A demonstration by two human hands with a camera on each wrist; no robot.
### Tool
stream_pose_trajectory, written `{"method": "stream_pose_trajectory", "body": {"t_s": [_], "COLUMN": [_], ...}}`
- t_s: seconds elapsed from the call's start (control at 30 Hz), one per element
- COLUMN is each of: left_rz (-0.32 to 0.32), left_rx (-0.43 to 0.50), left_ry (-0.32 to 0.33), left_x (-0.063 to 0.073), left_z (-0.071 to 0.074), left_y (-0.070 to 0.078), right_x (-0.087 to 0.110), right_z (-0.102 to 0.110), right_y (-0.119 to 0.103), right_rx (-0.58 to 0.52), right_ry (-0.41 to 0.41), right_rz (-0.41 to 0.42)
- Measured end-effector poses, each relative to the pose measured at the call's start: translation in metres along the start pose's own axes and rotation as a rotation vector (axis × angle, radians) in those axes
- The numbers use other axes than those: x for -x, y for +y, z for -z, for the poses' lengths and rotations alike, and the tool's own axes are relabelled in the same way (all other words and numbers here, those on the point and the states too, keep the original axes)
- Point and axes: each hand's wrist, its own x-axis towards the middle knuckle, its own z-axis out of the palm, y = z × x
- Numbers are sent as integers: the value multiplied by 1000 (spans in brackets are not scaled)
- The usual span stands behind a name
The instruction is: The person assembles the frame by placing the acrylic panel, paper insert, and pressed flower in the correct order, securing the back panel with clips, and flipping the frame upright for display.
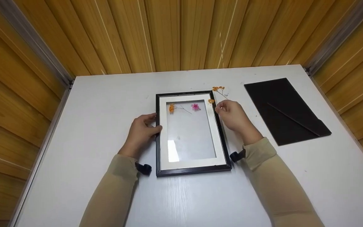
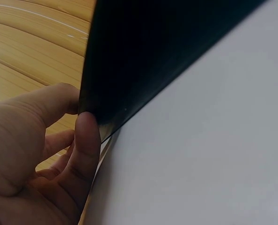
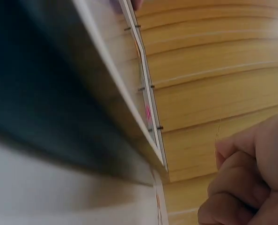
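Note:
A black picture frame (image 1: 194, 172) with a white mat (image 1: 186, 164) and a glass pane lies on the white table. My left hand (image 1: 140, 132) grips its left side, the thumb on the border; the left wrist view shows thumb and finger at the dark frame edge (image 2: 125, 61). Between thumb and finger of my right hand (image 1: 233, 116) is the thin stem (image 3: 218, 131) of a dried flower sprig. Its orange bloom (image 1: 211, 101) overlaps the frame's upper right side. Inside the mat opening lie an orange sprig (image 1: 171, 108) at upper left and a pink flower (image 1: 195, 107) right of it.
Another orange sprig (image 1: 218, 88) lies by the frame's top right corner, its stem reaching toward my right hand. A black backing board (image 1: 282, 110) with a stand flap lies at the right. Wood-patterned walls (image 1: 169, 34) enclose the white table (image 1: 102, 104).

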Motion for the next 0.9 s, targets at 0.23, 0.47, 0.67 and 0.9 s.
{"method": "stream_pose_trajectory", "body": {"t_s": [0.23, 0.47, 0.67, 0.9], "left_rz": [-2, -19, -24, -22], "left_rx": [9, -16, -22, -23], "left_ry": [2, 8, 7, 1], "left_x": [0, 0, 0, 1], "left_z": [1, 1, 2, 0], "left_y": [-4, -4, -3, 0], "right_x": [-2, -9, -13, -22], "right_z": [-22, -40, -56, -77], "right_y": [-20, -45, -66, -71], "right_rx": [-57, -58, -1, 158], "right_ry": [-95, -217, -288, -356], "right_rz": [21, 67, 79, 119]}}
